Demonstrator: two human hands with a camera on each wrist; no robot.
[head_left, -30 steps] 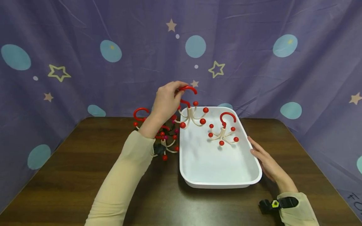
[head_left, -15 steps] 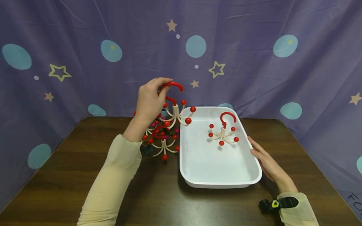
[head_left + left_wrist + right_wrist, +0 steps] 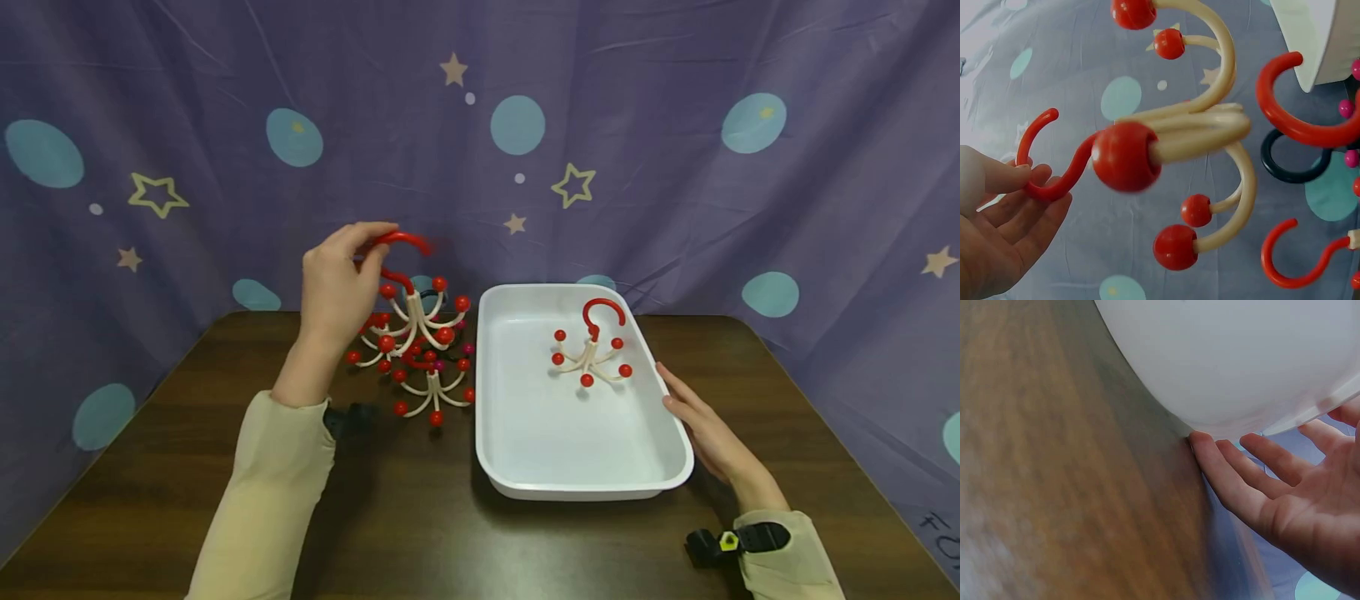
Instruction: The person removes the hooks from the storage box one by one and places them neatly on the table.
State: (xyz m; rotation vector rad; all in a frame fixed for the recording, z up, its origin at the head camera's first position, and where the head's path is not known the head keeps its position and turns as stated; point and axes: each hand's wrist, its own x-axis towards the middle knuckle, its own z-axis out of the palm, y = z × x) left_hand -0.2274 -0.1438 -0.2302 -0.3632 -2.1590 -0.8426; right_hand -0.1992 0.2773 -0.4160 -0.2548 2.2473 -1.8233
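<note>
Cream fabric closest to the camera: left sleeve (image 3: 258,500) at lower left, right sleeve (image 3: 795,558) at lower right, plus a black wrist strap (image 3: 767,537). Under all of it, a dark wood-grain table (image 3: 427,542). Next up, right of centre, right hand (image 3: 708,433), fingers fairly straight and just resting against the outside of the white tray (image 3: 585,490), not wrapped round anything. Same spot as a second ago, so probably only steadying.

Just left of the tray, front table hanger (image 3: 433,385), upright, pale arms with red ball tips. At centre left, up in the air, left hand (image 3: 341,279), thumb and fingers pinched on the hook of the held hanger (image 3: 415,312).

Big change: a second ago, partly over the tray's left edge; now well clear of the tray and in front of the table group. Reads as a move away from the tray, so probably only one inside for now: tray hanger (image 3: 591,354), hook up, unmoved.

Behind, rear table hanger (image 3: 369,340), half hidden, plus magenta beads (image 3: 1347,108) and a navy hook (image 3: 1297,178) at the left wrist view's right side. Too tangled to count. Way back, patterned purple curtain (image 3: 637,208).
</note>
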